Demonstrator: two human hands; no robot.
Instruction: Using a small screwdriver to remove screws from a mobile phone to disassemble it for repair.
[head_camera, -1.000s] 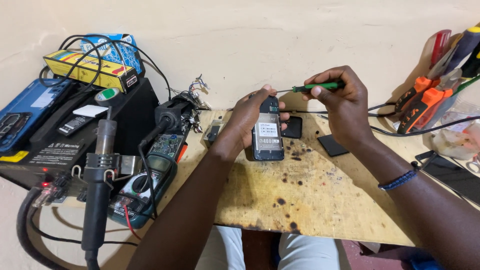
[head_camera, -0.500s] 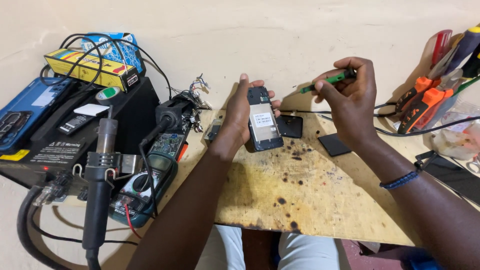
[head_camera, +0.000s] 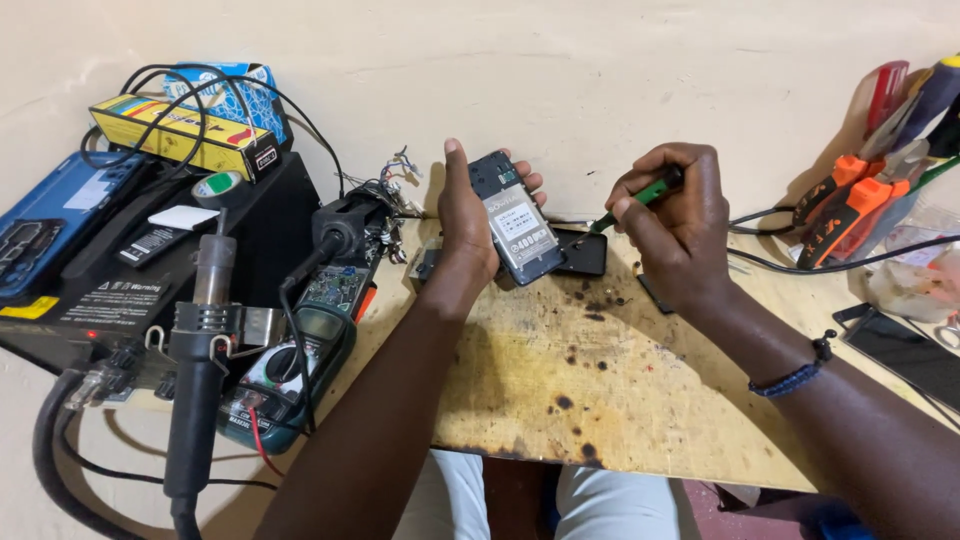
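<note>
My left hand (head_camera: 468, 222) grips an opened mobile phone (head_camera: 517, 218) with its back cover off, held tilted above the wooden board, a grey battery with a label showing. My right hand (head_camera: 676, 222) is closed around a green-handled screwdriver (head_camera: 632, 200), its tip pointing down-left toward a small black part (head_camera: 584, 252) lying on the board just right of the phone. The tip is apart from the phone.
A stained wooden board (head_camera: 600, 380) serves as worktop. At left stand a hot-air tool (head_camera: 205, 320), a multimeter (head_camera: 290, 375), a black station (head_camera: 130, 280) with boxes and cables. Orange pliers (head_camera: 850, 205) and screwdrivers lean at right; a dark phone panel (head_camera: 905, 355) lies near the right edge.
My left hand has lifted the phone and tilted it leftward. My right hand pulled the screwdriver away from the phone, then lowered its tip toward the black part.
</note>
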